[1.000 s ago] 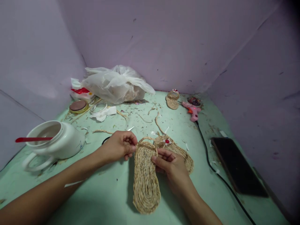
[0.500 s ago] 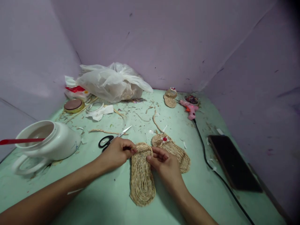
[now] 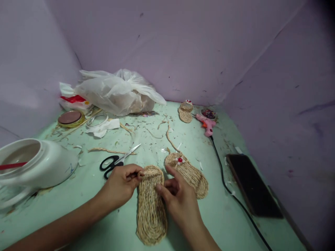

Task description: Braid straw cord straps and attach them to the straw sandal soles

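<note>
A woven straw slipper [image 3: 151,212] lies upright before me, its rounded lower end toward me and a raised band across its upper end. My left hand [image 3: 121,183] pinches the band's left end between thumb and fingertips. On the other side, my right hand [image 3: 180,198] has its thumb at the slipper's right edge, with the index finger stretched away and apart from it. Behind the right hand lies a second straw slipper [image 3: 193,177], which has a red bead [image 3: 180,160] with white ones on its band. Black-handled scissors [image 3: 117,160] lie open just beyond my left hand.
A white ceramic pot [image 3: 57,162] holding a red stick stands left. At the back are a plastic bag [image 3: 117,92], a small decorated slipper [image 3: 185,113] and a pink glue gun [image 3: 206,123], its black cord running toward me beside a phone [image 3: 252,184]. Straw scraps litter the green table.
My right index finger has lifted off the slipper's band and straightened. The left hand keeps its pinch. The whole view has shifted slightly, so things appear farther left.
</note>
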The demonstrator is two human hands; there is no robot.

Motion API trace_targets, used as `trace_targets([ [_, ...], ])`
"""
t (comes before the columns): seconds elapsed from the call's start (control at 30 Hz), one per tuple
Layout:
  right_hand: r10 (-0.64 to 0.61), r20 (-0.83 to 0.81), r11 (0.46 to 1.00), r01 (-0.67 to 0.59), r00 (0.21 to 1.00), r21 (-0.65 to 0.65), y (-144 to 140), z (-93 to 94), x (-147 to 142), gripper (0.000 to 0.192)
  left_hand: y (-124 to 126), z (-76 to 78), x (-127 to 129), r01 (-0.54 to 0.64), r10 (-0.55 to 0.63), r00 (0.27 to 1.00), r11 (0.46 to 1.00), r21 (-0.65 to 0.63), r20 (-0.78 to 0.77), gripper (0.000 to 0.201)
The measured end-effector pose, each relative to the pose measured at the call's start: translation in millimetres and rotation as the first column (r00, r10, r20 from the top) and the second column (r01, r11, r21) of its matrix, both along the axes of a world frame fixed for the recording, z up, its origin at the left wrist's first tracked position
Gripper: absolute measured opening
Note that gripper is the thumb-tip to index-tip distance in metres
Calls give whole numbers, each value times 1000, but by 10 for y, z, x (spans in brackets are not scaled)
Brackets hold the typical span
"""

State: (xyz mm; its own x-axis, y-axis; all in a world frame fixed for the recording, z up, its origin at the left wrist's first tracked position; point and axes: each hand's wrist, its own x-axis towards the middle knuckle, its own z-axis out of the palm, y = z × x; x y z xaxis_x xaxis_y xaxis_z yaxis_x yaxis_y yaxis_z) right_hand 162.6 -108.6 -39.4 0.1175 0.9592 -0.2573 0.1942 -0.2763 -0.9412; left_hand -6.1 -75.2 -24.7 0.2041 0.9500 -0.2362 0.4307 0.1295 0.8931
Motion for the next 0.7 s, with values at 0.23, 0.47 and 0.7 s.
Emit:
trace_targets([
  [0.23, 95, 107, 995, -91, 990, -40, -60, 39, 119, 27, 15, -46, 0, -20, 21, 1000, 997, -73, 15, 11],
  [0.47, 30, -21, 998, -31, 999, -60, -32, -53, 100, 34, 23, -23, 20, -78, 90, 991, 989, -125, 94, 14],
  [0.7, 47, -19, 999, -47, 999, -2, 22, -103, 52, 43, 17, -36, 1, -34, 35, 999, 993, -114, 6, 9],
])
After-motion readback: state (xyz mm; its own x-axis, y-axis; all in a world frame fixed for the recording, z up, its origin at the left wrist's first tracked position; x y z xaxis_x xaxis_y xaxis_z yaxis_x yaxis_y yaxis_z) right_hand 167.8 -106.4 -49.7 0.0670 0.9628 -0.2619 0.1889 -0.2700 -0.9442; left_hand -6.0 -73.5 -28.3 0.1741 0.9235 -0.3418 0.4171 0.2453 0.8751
